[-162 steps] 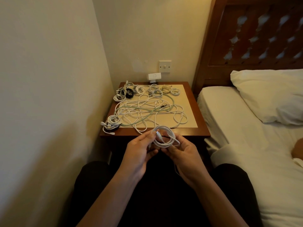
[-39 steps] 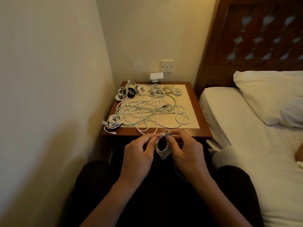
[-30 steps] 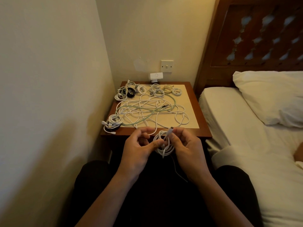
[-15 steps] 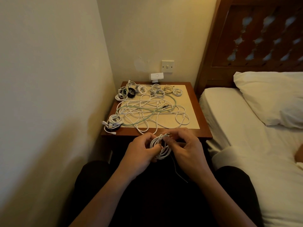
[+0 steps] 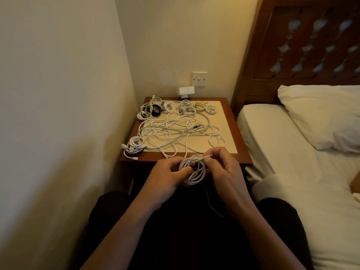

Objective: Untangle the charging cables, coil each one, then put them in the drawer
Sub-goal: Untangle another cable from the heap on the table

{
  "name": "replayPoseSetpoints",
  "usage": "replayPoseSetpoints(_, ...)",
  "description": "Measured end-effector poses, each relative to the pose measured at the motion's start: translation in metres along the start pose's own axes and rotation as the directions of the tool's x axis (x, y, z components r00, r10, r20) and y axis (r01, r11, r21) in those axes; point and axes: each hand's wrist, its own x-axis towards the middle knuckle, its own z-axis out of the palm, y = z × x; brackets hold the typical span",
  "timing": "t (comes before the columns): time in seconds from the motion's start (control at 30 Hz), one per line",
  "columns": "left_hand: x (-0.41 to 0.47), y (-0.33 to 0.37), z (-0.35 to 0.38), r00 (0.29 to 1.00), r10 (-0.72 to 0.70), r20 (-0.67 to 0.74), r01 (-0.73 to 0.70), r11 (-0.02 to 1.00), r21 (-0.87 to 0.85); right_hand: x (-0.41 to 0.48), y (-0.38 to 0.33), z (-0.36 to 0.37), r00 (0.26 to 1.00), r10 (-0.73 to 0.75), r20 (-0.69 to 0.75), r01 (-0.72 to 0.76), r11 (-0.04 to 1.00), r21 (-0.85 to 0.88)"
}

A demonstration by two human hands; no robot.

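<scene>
Your left hand (image 5: 167,177) grips the coil (image 5: 194,180) just before the nightstand (image 5: 243,154), right hand (image 5: 224,169) pinches its end (image 5: 206,156); slip and loops likely spring loose.

A single wide-angle view, worn on the person's head, faces forward and steeply down from seated eye height. Forearms and a dark lap fill the near bottom edge. The left hand (image 5: 165,177) and right hand (image 5: 226,172), gripping a coiled white cable (image 5: 193,170), sit close below the lens at centre. The bedside table (image 5: 240,145) lies just beyond, backed by the far wall's light switch (image 5: 199,78). A side wall (image 5: 58,94) crowds the left; the bed (image 5: 282,152), pillow (image 5: 319,114) and headboard (image 5: 311,36) fill the right.
</scene>
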Motion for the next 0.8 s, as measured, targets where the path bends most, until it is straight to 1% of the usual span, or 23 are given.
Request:
replayPoseSetpoints(0.03,-0.001,0.002,0.0,0.999,-0.027,0.046,0.032,0.994,-0.102,0.0,-0.002,-0.003,0.999,-0.008,0.031,0.009,1.0,-0.021)
replayPoseSetpoints(0.07,-0.002,0.003,0.0,0.997,-0.022,0.069,0.031,0.991,-0.127,0.0,-0.004,-0.005,0.998,-0.021,0.061,0.023,0.999,-0.034)
replayPoseSetpoints(0.1,-0.002,0.004,-0.001,0.997,-0.011,0.077,0.019,0.994,-0.104,0.001,-0.006,-0.007,0.995,-0.032,0.094,0.036,0.998,-0.051)
replayPoseSetpoints(0.17,0.0,0.002,-0.002,0.998,0.002,0.061,-0.001,1.0,-0.016,0.003,-0.007,-0.01,0.988,-0.036,0.148,0.051,0.993,-0.103)
replayPoseSetpoints(0.2,0.0,0.001,-0.003,1.0,0.003,0.029,-0.004,0.999,0.043,0.004,-0.008,-0.011,0.987,-0.031,0.155,0.052,0.99,-0.131)
replayPoseSetpoints(0.3,0.0,-0.002,-0.004,0.989,0.028,-0.144,0.0,0.982,0.187,0.006,-0.006,-0.01,0.989,-0.004,0.148,0.034,0.98,-0.195)
replayPoseSetpoints(0.37,-0.002,0.0,0.0,0.964,0.121,-0.235,-0.046,0.953,0.299,0.004,-0.003,-0.007,0.989,0.001,0.145,0.035,0.968,-0.248)
replayPoseSetpoints(0.43,-0.002,0.002,0.004,0.945,0.216,-0.244,-0.095,0.899,0.429,0.001,-0.001,-0.004,0.993,0.007,0.121,0.025,0.965,-0.26)
replayPoseSetpoints(0.5,-0.003,0.004,0.009,0.94,0.253,-0.228,-0.115,0.866,0.486,-0.002,-0.001,-0.002,0.996,0.005,0.09,0.017,0.969,-0.246)
replayPoseSetpoints(0.57,-0.006,0.004,0.012,0.945,0.243,-0.218,-0.127,0.888,0.441,-0.004,-0.002,0.0,0.997,0.008,0.071,0.008,0.974,-0.226)
replayPoseSetpoints(0.63,-0.009,0.005,0.012,0.952,0.227,-0.203,-0.149,0.929,0.339,-0.004,-0.003,-0.002,0.998,0.017,0.062,-0.001,0.971,-0.238)
replayPoseSetpoints(0.67,-0.009,0.005,0.011,0.959,0.206,-0.196,-0.152,0.953,0.262,-0.004,-0.002,-0.004,0.998,0.022,0.052,-0.008,0.968,-0.249)
replayPoseSetpoints(0.73,-0.01,0.007,0.008,0.976,0.119,-0.183,-0.114,0.993,0.035,-0.003,-0.001,-0.01,0.999,0.044,0.023,-0.037,0.967,-0.253)
replayPoseSetpoints(0.77,-0.011,0.007,0.007,0.981,0.082,-0.173,-0.093,0.994,-0.056,-0.003,0.0,-0.011,0.998,0.053,0.018,-0.047,0.967,-0.251)
replayPoseSetpoints(0.8,-0.011,0.008,0.006,0.984,0.064,-0.165,-0.083,0.991,-0.108,-0.003,0.001,-0.012,0.998,0.058,0.023,-0.05,0.965,-0.256)
